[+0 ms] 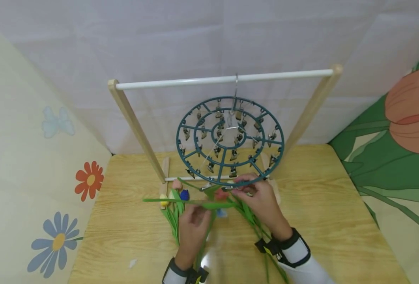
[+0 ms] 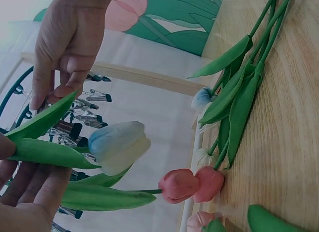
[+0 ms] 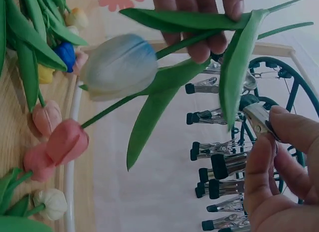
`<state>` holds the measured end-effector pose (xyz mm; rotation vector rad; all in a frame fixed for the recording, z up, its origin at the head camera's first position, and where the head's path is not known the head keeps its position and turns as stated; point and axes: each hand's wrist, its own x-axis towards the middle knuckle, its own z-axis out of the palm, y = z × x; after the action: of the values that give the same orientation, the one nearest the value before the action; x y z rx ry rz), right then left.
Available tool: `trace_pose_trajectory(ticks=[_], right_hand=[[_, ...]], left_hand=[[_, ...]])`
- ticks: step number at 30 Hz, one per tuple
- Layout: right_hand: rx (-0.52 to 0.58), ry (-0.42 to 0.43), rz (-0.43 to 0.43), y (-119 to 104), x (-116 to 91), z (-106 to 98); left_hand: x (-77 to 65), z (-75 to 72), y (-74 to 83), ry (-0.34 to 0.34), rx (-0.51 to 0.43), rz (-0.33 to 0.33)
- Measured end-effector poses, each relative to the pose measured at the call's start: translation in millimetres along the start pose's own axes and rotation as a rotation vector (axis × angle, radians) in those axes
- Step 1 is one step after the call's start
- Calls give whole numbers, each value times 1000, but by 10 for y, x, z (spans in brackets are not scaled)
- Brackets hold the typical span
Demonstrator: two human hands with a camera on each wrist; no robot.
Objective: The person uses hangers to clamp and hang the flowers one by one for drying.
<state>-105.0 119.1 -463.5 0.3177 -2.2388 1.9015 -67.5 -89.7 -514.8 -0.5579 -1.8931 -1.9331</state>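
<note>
Left grip (image 1: 195, 224): bare hand, closed on a white-and-blue artificial tulip (image 3: 119, 67) with green leaves, bloom downward. Right grip (image 1: 262, 203): bare hand, pinching a silver metal clip with dark-green tips (image 3: 256, 117).

Step in hand, as judged: bringing stem and clip together. Recommended handling: left grip steadies the stem beside the clip; right grip squeezes the clip's tail fully, admits bare stem in preference to leaf, then eases off. Likely faults: a soft leaf caught in the bite; the hanger swinging.

Degree of closure, left: thumb against fingers, with only leaf and stem between. Right: thumb and fingers near together about the clip; whether its tips stand apart, cannot tell.

Above the right grip, its rim within reach: round teal hanger (image 1: 223, 157), concentric rings, many clips. Below the left grip: coral-pink tulip (image 3: 69, 141), head down; its fastening unclear. Left of the left grip, on the pale wood-grain table (image 1: 124, 221): yellow tulip (image 1: 164, 200), deep-blue tulip (image 1: 184, 195).
</note>
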Motion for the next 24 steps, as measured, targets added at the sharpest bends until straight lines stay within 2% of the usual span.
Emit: trace_pose_trajectory(ticks=[3,5,9,11,18,24], right_hand=[[93,-8,94,26,15,8],[142,-14,148,44,25,9],[160,-33,160,77,40,32],[136,-40,122,74,38,51],[-49,-35,-56,25,45,154],[-93,-52,-137,-9,59,202]], left_hand=[[8,5,-43,-15,32,18],[9,14,-74,-18,68,5],[27,35,-118,-16,93,-20],[44,51,-130,-10,110,-23],[91,64,-152,24,174,-37],[97,94,-183,3,162,36]])
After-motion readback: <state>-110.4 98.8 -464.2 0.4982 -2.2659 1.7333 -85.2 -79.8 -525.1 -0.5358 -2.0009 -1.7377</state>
